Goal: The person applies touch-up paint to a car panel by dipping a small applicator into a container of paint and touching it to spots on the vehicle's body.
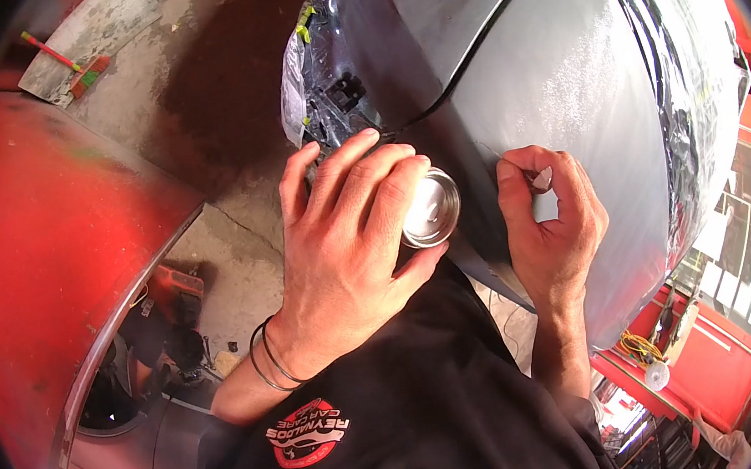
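Note:
My left hand (351, 223) is wrapped round a small round metal can (430, 208), whose shiny silver end faces up. To its right, my right hand (552, 216) is closed in a pinch against the grey car panel (549, 60). A small whitish scrap (542, 180) shows between its curled fingers; what it is cannot be made out. Pale specks cover part of the panel above my right hand. A dark seam runs across the panel.
Clear plastic and tape (317, 67) cover the car's edge. A red car panel (56, 241) stands at the left. A broom (89, 75) lies on the floor behind. At the lower right is a red cabinet (719, 363) with a yellow cord (641, 347).

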Available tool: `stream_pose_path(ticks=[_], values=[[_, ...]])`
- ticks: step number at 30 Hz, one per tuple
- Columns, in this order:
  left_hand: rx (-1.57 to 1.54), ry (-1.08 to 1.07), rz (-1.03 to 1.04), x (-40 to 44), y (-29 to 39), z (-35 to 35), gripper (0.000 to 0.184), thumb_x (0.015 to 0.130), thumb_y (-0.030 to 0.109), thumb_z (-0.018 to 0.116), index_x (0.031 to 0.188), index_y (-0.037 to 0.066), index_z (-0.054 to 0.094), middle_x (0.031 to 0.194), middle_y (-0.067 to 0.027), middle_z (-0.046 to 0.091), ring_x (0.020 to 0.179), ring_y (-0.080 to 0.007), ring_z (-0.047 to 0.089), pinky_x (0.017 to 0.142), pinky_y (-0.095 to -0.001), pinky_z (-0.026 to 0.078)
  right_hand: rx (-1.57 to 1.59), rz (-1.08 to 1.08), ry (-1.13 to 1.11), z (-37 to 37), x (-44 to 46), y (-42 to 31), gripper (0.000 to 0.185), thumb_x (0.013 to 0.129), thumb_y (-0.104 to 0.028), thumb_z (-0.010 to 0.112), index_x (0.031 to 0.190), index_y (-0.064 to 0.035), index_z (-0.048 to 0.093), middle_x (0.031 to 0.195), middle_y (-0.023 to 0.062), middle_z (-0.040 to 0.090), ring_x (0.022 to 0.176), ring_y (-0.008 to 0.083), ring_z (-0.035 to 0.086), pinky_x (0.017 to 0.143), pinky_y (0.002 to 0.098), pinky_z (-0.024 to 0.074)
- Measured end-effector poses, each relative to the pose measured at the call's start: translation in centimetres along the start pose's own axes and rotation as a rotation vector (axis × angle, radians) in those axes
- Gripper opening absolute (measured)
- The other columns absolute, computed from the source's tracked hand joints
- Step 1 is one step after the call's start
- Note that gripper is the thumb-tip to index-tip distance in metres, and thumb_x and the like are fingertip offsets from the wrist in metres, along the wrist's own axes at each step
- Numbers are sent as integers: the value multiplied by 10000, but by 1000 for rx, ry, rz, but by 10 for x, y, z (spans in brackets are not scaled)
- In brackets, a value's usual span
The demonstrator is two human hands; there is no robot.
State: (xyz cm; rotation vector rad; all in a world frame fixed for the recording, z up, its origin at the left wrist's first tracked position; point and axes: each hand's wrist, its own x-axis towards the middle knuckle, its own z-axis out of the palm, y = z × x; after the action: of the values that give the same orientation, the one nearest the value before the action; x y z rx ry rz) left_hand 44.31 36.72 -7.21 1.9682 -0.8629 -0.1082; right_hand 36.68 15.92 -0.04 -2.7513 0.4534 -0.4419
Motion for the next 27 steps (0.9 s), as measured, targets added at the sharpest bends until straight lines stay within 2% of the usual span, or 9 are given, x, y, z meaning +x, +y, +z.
stream_pose_path(ticks=[9, 15, 23, 27], values=[[5, 3, 1, -2, -2, -2, 840, 738, 204, 1039, 1500, 97, 703, 1505, -82, 732, 1501, -340, 634, 1309, -610, 355, -25, 10, 8, -2, 0, -3, 199, 913, 34, 887, 1059, -61, 792, 908, 54, 756, 794, 210, 711, 762, 341, 577], [7, -4, 1, -1, -2, -3, 831, 742, 207, 1035, 1496, 95, 702, 1509, -82, 730, 1504, -341, 633, 1313, -608, 354, 65, 15, 98, -4, -6, 1, 206, 902, 85, 858, 1041, -43, 777, 892, 59, 740, 792, 191, 696, 764, 325, 568], [9, 15, 28, 10, 12, -9, 821, 777, 253, 1039, 1500, 77, 692, 1516, -100, 730, 1522, -356, 622, 1320, -626, 349, 133, 149, 171, -34, -24, 4, 123, 972, 93, 793, 1032, 11, 725, 891, 89, 727, 780, 183, 692, 764, 315, 565], [51, 68, 52, 31, 25, -15, 788, 781, 250, 1034, 1474, 63, 710, 1489, -112, 748, 1497, -361, 650, 1320, -598, 371, 223, 245, 253, -49, -49, 29, 107, 984, 82, 797, 1049, 21, 737, 897, 73, 734, 793, 168, 690, 772, 313, 562]])
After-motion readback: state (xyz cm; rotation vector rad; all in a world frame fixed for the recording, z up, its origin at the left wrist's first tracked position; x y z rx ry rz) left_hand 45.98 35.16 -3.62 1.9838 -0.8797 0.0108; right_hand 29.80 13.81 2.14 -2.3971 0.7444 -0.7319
